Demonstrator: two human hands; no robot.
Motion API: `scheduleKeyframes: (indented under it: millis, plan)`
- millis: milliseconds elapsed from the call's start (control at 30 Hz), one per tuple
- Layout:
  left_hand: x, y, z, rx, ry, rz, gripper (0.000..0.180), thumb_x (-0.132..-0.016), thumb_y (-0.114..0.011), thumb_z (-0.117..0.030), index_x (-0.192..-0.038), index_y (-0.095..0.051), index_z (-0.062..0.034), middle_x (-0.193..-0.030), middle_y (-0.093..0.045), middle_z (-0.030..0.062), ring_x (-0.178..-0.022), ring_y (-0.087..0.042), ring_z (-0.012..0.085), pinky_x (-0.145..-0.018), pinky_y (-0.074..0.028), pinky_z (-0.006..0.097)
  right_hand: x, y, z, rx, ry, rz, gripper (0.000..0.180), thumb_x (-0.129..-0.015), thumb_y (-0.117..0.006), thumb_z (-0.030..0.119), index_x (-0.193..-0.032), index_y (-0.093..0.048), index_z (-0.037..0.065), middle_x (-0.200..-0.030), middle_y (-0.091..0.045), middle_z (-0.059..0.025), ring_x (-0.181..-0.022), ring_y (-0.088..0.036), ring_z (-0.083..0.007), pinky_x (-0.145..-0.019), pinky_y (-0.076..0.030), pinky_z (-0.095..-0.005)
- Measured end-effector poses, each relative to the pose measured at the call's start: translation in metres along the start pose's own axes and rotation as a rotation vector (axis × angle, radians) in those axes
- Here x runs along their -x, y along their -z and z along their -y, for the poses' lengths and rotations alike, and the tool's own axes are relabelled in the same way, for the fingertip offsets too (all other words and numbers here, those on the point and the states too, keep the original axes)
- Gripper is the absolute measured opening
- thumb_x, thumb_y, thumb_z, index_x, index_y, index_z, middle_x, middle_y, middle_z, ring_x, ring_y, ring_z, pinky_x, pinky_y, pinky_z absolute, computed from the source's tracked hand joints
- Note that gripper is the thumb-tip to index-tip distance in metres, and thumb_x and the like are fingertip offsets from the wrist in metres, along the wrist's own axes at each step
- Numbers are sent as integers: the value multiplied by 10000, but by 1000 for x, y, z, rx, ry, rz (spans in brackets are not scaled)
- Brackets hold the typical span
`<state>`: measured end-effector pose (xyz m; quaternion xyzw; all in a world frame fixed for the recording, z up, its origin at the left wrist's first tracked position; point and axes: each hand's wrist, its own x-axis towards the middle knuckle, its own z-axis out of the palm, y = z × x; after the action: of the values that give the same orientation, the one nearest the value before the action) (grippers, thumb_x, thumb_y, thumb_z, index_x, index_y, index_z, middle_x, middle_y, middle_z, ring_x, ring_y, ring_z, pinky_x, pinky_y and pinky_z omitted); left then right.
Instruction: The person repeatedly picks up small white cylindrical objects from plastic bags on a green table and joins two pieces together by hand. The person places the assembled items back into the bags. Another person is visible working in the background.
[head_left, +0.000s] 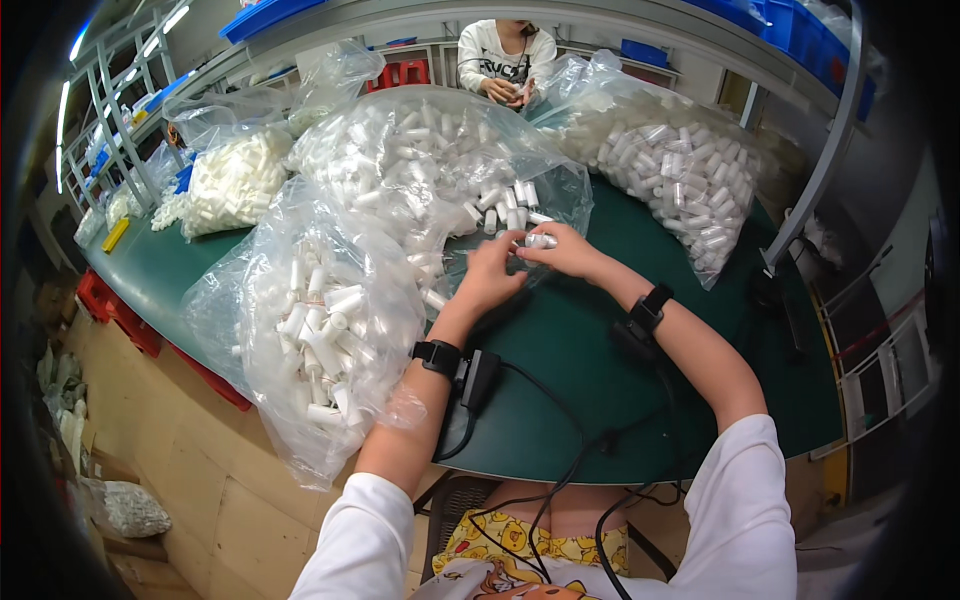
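One small white plastic cylinder (541, 241) sits in the pinched fingers of the right hand (567, 251); the left hand (490, 277) has its fingers curled narrowly just beside it, and whether they grip anything I cannot tell. Just beyond, a large clear plastic bag (567, 188) holds similar cylinders (510, 212) on the dark green counter (540, 345); a second clear bag (388, 290) with white tubes (325, 345) lies nearer, leftward

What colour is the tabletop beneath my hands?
The tabletop is dark green, as the head view shows.
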<state>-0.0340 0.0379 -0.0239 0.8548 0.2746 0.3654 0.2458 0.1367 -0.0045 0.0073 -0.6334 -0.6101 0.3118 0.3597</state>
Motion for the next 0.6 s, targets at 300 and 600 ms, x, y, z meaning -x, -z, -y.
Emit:
scheduleKeyframes:
  millis: [300,600]
  plan:
    - [-4,-17,-25,475,-23,305,428,-833,-600,-126,-1206,-411,-34,-850,-590,71,-740,-571,121,-670,-457,259,70,-1,-12,-595,-159,13,365,-877,-539,385,-1046,-497,64,-815,-510,-12,-658,-490,-82,-594,-412,-232]
    - [-8,-15,-28,887,220,420,380,-942,-410,-220,-1268,-376,-28,-1065,-576,114,-885,-597,165,-778,-458,264,85,12,-49,-1207,11,-13,256,-939,-433,210,-1156,-451,74,-993,-568,-81,-847,-541,-158,-780,-443,-315]
